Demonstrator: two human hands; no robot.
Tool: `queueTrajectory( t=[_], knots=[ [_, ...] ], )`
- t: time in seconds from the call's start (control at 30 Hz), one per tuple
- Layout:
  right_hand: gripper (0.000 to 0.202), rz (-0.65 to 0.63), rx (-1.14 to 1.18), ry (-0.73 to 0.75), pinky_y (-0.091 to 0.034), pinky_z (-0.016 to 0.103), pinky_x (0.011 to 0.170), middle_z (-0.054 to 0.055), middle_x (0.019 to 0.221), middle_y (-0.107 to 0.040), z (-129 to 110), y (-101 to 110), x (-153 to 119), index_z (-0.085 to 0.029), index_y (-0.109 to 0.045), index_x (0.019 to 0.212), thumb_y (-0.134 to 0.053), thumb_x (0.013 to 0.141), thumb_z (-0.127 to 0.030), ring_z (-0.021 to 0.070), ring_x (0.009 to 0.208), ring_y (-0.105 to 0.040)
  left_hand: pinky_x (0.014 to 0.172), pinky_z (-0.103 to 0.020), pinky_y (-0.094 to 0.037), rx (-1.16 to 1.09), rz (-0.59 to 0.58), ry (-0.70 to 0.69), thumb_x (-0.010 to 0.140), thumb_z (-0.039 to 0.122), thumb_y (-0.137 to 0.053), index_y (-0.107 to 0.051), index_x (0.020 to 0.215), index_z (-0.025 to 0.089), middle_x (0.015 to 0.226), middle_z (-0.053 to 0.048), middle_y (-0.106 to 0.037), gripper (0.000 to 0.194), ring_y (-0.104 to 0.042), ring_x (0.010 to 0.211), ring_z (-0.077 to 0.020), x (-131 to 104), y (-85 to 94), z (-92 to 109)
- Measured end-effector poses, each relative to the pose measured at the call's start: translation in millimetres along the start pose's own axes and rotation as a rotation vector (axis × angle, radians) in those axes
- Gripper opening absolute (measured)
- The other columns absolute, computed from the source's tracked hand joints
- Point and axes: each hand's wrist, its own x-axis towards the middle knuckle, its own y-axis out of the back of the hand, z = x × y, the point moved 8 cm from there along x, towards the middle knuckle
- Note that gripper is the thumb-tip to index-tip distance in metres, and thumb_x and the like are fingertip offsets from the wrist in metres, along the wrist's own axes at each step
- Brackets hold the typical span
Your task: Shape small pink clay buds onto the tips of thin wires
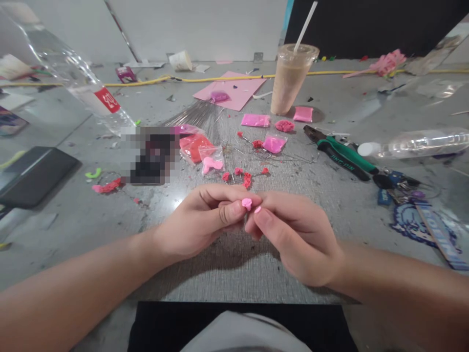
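Observation:
Between the thumb and fingers of my left hand (205, 220) is a small pink clay flower (246, 203). Close beside it, my right hand (296, 232) pinches a small flat piece of pink clay (257, 210). The fingertips of both hands nearly meet above the table. Just beyond them lie several small red clay flowers (247, 180) on thin wires. A clear bag of light pink clay (212, 161) rests by a bag of red clay (197, 146), with a packet of bright pink clay (274, 143) further right.
Green-handled pliers (344, 154) and a bottle lying on its side (421, 143) are on the right. A drink cup with a straw (293, 78) stands at the back, near a bundle of wires (194, 115). A tall clear bottle (84, 83) and a dark phone-like object (152, 159) are left.

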Motion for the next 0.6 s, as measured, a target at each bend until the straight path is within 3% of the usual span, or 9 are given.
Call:
queueTrajectory(
  t=[0.17, 0.37, 0.6],
  knots=[
    [0.026, 0.007, -0.074, 0.068, -0.045, 0.023, 0.058, -0.002, 0.066, -0.055, -7.1, 1.1, -1.4, -0.018, -0.061, 0.076, -0.051, 0.1, -0.014, 0.009, 0.061, -0.05, 0.068, -0.022, -0.045, -0.043, -0.039, 0.048, 0.1, 0.029, -0.069, -0.083, 0.102, 0.022, 0.081, -0.002, -0.067, 0.016, -0.06, 0.074, -0.0093, -1.2, -1.8, -3.8],
    [0.03, 0.038, -0.083, 0.051, -0.041, 0.022, 0.055, -0.003, 0.064, -0.049, -6.0, 1.6, -3.0, -0.018, -0.057, 0.072, -0.05, 0.101, -0.016, 0.0081, 0.057, -0.045, 0.066, -0.019, -0.044, -0.071, -0.071, 0.049, 0.102, 0.027, -0.066, -0.081, 0.102, 0.022, 0.083, -0.003, -0.068, 0.017, -0.061, 0.075, -0.0082, -1.4, -5.5, -5.4],
    [0.027, 0.031, -0.096, 0.072, -0.043, 0.023, 0.057, -0.002, 0.066, -0.054, -5.2, -0.1, -3.5, -0.019, -0.058, 0.075, -0.052, 0.101, -0.016, 0.009, 0.06, -0.05, 0.072, -0.023, -0.052, -0.043, 0.007, 0.055, 0.097, 0.029, -0.072, -0.084, 0.101, 0.027, 0.085, -0.004, -0.071, 0.013, -0.066, 0.078, -0.0122, -1.8, 0.9, -8.0]
  ],
)
